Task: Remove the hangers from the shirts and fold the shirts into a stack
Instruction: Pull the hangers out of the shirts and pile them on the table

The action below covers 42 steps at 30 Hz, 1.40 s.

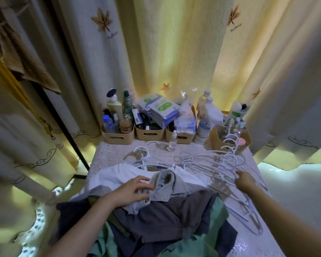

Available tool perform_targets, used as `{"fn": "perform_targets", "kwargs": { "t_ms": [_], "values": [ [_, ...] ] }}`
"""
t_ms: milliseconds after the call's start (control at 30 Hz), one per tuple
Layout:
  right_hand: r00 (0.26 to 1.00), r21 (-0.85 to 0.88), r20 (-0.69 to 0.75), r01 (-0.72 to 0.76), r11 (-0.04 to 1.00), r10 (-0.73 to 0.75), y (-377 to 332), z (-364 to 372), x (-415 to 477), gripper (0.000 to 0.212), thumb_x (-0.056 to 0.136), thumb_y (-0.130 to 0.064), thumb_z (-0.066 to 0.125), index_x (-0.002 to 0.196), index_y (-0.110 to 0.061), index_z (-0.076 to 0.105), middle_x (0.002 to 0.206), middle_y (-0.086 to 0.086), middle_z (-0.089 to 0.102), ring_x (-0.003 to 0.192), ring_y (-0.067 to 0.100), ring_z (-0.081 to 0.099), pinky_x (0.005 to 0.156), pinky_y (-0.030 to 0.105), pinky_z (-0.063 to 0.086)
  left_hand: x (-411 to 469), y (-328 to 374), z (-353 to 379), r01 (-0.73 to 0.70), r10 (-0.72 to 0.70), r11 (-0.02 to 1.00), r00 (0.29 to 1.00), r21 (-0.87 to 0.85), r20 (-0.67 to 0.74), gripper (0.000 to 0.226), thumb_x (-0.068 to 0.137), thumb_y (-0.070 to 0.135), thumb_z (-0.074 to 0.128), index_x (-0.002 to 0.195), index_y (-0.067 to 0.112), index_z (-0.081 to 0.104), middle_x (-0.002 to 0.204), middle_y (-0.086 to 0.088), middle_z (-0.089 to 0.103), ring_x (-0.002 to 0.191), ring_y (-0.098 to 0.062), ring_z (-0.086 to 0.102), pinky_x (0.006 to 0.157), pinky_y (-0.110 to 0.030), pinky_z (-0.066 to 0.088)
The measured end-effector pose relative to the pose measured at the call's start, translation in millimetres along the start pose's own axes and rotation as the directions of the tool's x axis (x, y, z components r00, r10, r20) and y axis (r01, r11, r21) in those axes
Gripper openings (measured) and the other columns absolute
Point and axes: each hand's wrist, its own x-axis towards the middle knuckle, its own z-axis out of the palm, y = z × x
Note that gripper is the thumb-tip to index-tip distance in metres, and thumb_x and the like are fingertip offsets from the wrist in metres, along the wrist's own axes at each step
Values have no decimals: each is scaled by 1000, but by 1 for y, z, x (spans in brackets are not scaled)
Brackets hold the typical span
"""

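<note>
A pile of shirts covers the near half of the table: a light grey collared shirt (167,184) on top, a white shirt (115,175) under it at the left, a dark grey shirt (167,217) nearer me, and green cloth (198,245) at the bottom. My left hand (132,191) grips the light grey shirt beside its collar. White hangers (148,164) poke out above the shirts' necks. To the right lies a spread heap of empty white hangers (217,167). My right hand (246,180) reaches onto that heap, fingers touching the hangers.
Along the table's far edge stand beige bins (119,138) full of bottles, packets and jars, and a small clear spray bottle (172,141) in front of them. Curtains hang behind and on both sides. A dark rack pole (63,127) slants down at the left.
</note>
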Motion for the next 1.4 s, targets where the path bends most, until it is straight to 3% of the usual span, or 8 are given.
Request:
{"fn": "perform_targets", "kwargs": {
  "t_ms": [133, 267, 367, 467, 600, 900, 1100, 1400],
  "values": [
    [983, 172, -124, -114, 979, 136, -42, 4, -9, 34, 88, -2, 50, 121, 3, 53, 131, 28, 45, 120, 41, 45, 98, 40, 40, 2, 9, 5, -50, 67, 991, 988, -123, 138, 21, 95, 35, 54, 103, 26, 72, 108, 8, 67, 101, -10, 62, 91, -29, 47],
    [948, 254, -138, 313, 915, -286, -101, 23, -29, 29, 84, 4, 52, 107, 3, 68, 114, 24, 64, 108, 35, 59, 93, 35, 44, 10, 13, 11, -17, 63, 980, 972, -200, 225, 24, 94, 38, 54, 100, 21, 71, 95, 13, 70, 90, -5, 65, 85, -24, 50],
    [801, 243, 38, 572, 783, -597, -142, 39, -43, 25, 90, -8, 56, 112, -8, 69, 114, 14, 67, 107, 28, 60, 91, 30, 42, 24, 5, 4, 23, -39, 972, 997, -235, -63, 14, 93, 31, 57, 101, 25, 67, 106, 5, 68, 102, -11, 62, 95, -38, 48],
    [802, 206, 183, 535, 820, -569, -161, 56, -42, 39, 92, -21, 56, 131, -16, 56, 129, 11, 60, 118, 28, 55, 94, 31, 40, 36, -14, -16, 230, -171, 972, 826, 44, -538, 29, 92, 23, 57, 121, 20, 58, 127, -4, 56, 116, -24, 52, 101, -37, 41],
    [855, 221, 232, 417, 881, -463, -160, 66, -34, 31, 93, -16, 51, 120, -6, 60, 125, 16, 60, 114, 30, 55, 83, 28, 40, 36, -48, -34, 592, -413, 778, 736, 213, -537, 45, 98, 35, 43, 139, 16, 42, 138, -9, 50, 126, -30, 45, 107, -39, 30],
    [848, 370, 17, 487, 791, -529, -158, 59, -44, 27, 90, -27, 63, 113, -15, 69, 95, 5, 55, 88, 20, 56, 77, 25, 39, 8, -54, -44, 152, -330, 938, 662, -311, -672, 16, 88, 14, 66, 96, 3, 73, 97, -9, 73, 97, -23, 64, 81, -29, 46],
    [704, 583, -5, 579, 570, -711, -189, 40, -75, 24, 93, -18, 59, 114, -19, 69, 77, -11, 65, 69, -7, 59, 69, 13, 41, -7, -42, -52, 48, -328, 927, 582, -371, -744, 14, 87, 11, 67, 96, 3, 72, 93, -4, 70, 91, -15, 61, 71, -11, 43],
    [489, 454, -90, 796, 401, -868, -234, 22, -106, 23, 91, -11, 60, 111, -14, 71, 69, -14, 61, 60, -3, 52, 60, 5, 33, -21, -10, -50, -138, -159, 935, 658, -326, -736, 17, 85, 4, 66, 95, 16, 73, 96, 1, 71, 90, 11, 61, 81, -2, 43]
  ]
}}
